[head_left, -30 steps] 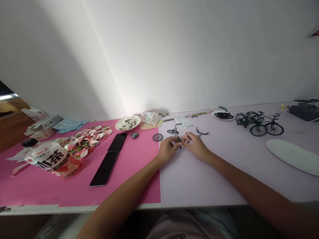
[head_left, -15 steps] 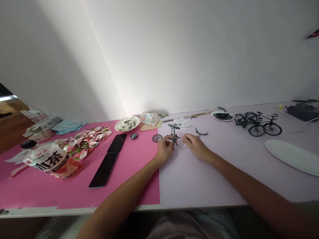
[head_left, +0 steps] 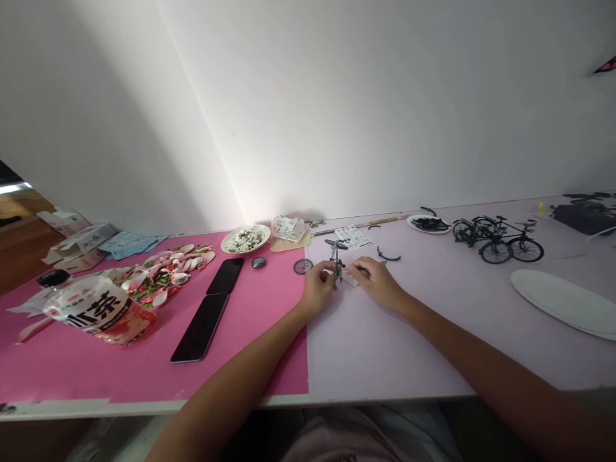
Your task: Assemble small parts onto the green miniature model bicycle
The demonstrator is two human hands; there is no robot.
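Note:
My left hand (head_left: pixel 318 286) is closed around a small, partly built model bicycle (head_left: pixel 337 256), dark green and black, held upright just above the table. Its lower part is hidden by my fingers. On the other side, my right hand (head_left: pixel 378 280) is pinched close against the model, and what its fingertips hold is too small and hidden to name. A loose spoked wheel (head_left: pixel 303 266) lies to the left of my left hand. Beyond my right hand rests a curved black strip (head_left: pixel 389 255). A printed sheet (head_left: pixel 353 237) lies behind the model.
Assembled model bicycles (head_left: pixel 513 240) stand at right, near a plate of black parts (head_left: pixel 412 224) and a white oval plate (head_left: pixel 553 289). Leftward are a phone (head_left: pixel 199 330), a drink bottle (head_left: pixel 103 311), pink-white scraps (head_left: pixel 176 269) and a plate of small pieces (head_left: pixel 226 247).
My right hand has shifted slightly left, so its fingertips are nearer the model bicycle. My left hand and the model have stayed nearly in place.

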